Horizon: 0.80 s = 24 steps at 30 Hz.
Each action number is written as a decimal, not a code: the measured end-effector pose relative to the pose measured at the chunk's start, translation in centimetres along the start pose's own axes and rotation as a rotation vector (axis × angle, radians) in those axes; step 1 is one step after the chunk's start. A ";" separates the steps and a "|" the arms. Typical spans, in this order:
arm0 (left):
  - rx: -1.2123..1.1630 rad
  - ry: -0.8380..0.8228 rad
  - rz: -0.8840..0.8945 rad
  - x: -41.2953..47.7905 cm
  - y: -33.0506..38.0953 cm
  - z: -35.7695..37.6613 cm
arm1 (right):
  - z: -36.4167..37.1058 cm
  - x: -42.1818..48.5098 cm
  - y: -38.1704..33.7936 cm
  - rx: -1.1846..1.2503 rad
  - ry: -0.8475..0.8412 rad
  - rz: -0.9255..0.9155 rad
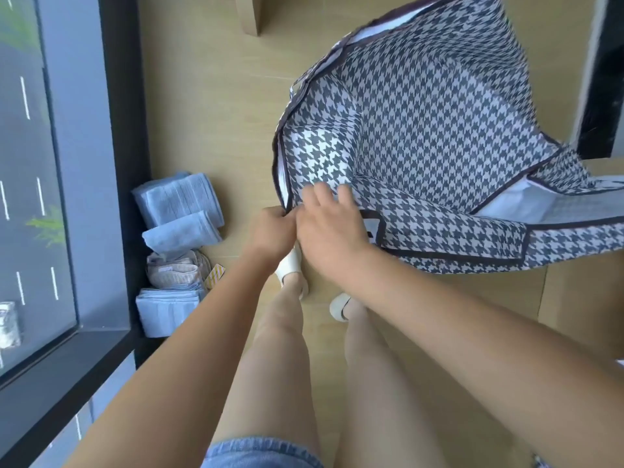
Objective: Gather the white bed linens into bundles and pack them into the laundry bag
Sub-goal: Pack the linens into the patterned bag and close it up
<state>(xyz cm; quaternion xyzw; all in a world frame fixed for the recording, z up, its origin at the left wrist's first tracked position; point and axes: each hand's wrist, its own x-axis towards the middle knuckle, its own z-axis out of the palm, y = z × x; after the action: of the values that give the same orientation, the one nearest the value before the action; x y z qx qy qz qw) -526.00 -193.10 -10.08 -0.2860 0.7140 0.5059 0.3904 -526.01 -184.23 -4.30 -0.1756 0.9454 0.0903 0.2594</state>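
A large houndstooth laundry bag (422, 130), black and white with dark trim, gapes open above the wooden floor, its inside showing no contents. My left hand (271, 231) grips the bag's near rim at its corner, fingers curled round the dark edge. Right beside it, my right hand (332, 228) lies on the rim with its fingers reaching over into the bag's inner wall; whether it pinches the fabric is hidden. No white bed linens are in view.
Folded blue towels (179, 204) and more stacked cloth (169, 310) sit on the floor by a floor-to-ceiling window (33, 197) at the left. My legs and white slippers (288, 265) stand just below the bag. A wooden furniture leg (248, 13) rises at the top.
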 end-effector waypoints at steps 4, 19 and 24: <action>-0.123 0.059 -0.090 0.6 -1.2 -1.9 | 2.0 -0.5 4.6 0.228 -0.298 0.060; -0.290 -0.070 -0.228 -1.8 1.2 7.4 | 5.1 -4.3 7.4 0.275 0.076 0.088; -0.362 0.102 -0.371 -1.9 -1.6 5.4 | 4.9 -7.8 17.7 0.084 -0.108 0.319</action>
<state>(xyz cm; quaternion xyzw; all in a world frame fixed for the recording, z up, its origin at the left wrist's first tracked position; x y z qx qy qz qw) -522.32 -188.51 -10.28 -0.5025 0.5657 0.5302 0.3826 -524.18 -164.42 -3.00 -0.0071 0.9488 0.1000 0.2994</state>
